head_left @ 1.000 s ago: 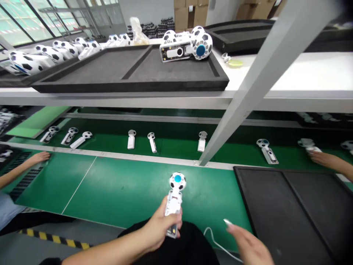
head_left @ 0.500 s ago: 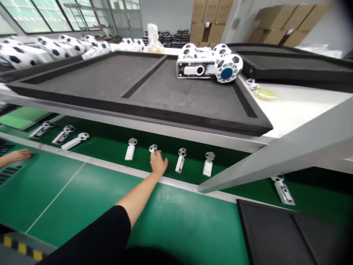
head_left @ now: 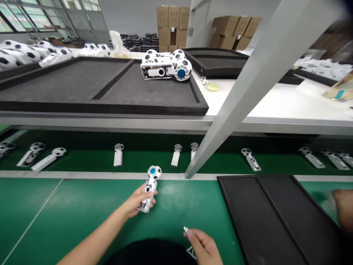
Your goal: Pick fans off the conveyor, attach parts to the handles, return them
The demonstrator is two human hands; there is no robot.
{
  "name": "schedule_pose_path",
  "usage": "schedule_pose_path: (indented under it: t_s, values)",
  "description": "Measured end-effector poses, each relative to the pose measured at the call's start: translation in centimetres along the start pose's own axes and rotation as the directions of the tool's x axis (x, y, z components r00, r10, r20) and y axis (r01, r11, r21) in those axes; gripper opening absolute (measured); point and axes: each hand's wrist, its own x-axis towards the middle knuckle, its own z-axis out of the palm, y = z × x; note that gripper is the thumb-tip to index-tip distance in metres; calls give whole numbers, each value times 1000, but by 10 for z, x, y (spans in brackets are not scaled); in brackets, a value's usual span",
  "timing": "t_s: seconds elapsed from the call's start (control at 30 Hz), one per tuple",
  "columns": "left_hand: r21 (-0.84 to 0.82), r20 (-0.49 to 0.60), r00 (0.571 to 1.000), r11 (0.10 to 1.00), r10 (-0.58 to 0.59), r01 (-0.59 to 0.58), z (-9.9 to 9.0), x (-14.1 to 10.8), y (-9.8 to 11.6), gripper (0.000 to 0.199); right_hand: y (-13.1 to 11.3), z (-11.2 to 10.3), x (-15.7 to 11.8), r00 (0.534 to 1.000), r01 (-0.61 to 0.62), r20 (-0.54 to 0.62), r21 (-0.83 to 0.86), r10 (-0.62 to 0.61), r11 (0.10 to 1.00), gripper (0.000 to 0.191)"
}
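Observation:
My left hand (head_left: 137, 201) grips a white handheld fan (head_left: 149, 189) with a football-patterned head and a blue centre, holding it upright above the green bench. My right hand (head_left: 202, 246) pinches a small white cable plug (head_left: 186, 230) between its fingertips, close to my body. The thin cable is hard to follow. Several similar fans (head_left: 118, 154) lie on the green conveyor belt (head_left: 82, 160) just beyond my left hand. A co-worker's hand (head_left: 343, 209) sits at the far right, partly cut off by the frame edge.
A black foam tray (head_left: 275, 217) lies on the bench to my right. Above the belt, a white shelf (head_left: 275, 99) carries a large black foam tray (head_left: 82, 84) with assembled fans (head_left: 165, 66). A grey metal strut (head_left: 234, 88) slants across the view.
My left hand has come back from the belt and now holds a fan over the bench. My right hand has reappeared with the plug. The view has shifted, and the belt's fans sit differently.

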Motion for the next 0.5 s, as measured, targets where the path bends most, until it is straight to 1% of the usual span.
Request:
schedule_pose_path:
  t_s: [0.03, 0.1, 0.17, 0.2, 0.3, 0.43, 0.5]
  values:
    - [-50, 83, 996, 999, -15, 19, 13, -24, -10, 62, -4, 6, -4, 999, 33, 30, 6, -33, 999, 53]
    - [-185, 246, 968, 979, -37, 85, 38, -66, -24, 64, -15, 18, -15, 990, 100, 100, 13, -101, 995, 45]
    - [-303, 378, 925, 939, -37, 161, 57, -97, -31, 61, -24, 24, -28, 975, 159, 153, 20, -160, 987, 41]
    - [-328, 413, 910, 927, -32, 181, 64, -108, -32, 60, -28, 26, -34, 969, 179, 169, 21, -180, 984, 40]
    - [-303, 422, 906, 939, -20, 161, 76, -128, -32, 64, -32, 23, -51, 957, 211, 201, 13, -209, 977, 40]
    - [-225, 385, 923, 969, -6, 100, 81, -140, -37, 73, -31, 14, -65, 939, 232, 262, -10, -221, 973, 39]
    - [-189, 378, 926, 980, 13, 64, 82, -144, -40, 78, -30, 11, -70, 938, 234, 268, -22, -220, 972, 40]
